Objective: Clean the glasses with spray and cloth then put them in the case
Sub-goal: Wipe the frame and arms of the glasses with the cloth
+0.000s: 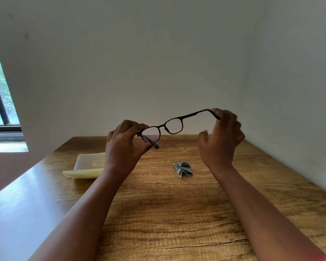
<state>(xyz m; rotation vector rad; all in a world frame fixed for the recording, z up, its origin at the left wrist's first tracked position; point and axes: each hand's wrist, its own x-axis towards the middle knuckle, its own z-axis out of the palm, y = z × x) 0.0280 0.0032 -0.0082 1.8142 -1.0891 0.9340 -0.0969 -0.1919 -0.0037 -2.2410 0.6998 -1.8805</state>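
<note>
The left hand (pixel 123 143) pinches the glasses (pixel 172 126) at the hinge end of one lens, thumb below and fingers curled over the top, with that temple folded in under the frame. The right hand (pixel 221 137) has its fingertips closed on the tip of the other temple, which is swung out straight; its thumb stands free. The frame hangs tilted in the air between both grips, above the far part of the counter (pixel 158 213), touching nothing else.

This looks like a check of the lenses, or folding before storage. To do it well, keep fingers on frame and temple only, off the glass, and fold the open temple gently at its hinge.

Both forearms reach forward and up, wrists raised, palms facing each other. The crumpled cloth (pixel 183 168) lies on the counter below the right hand; the open case (pixel 87 165) sits left, behind the left wrist. No spray is in view
</note>
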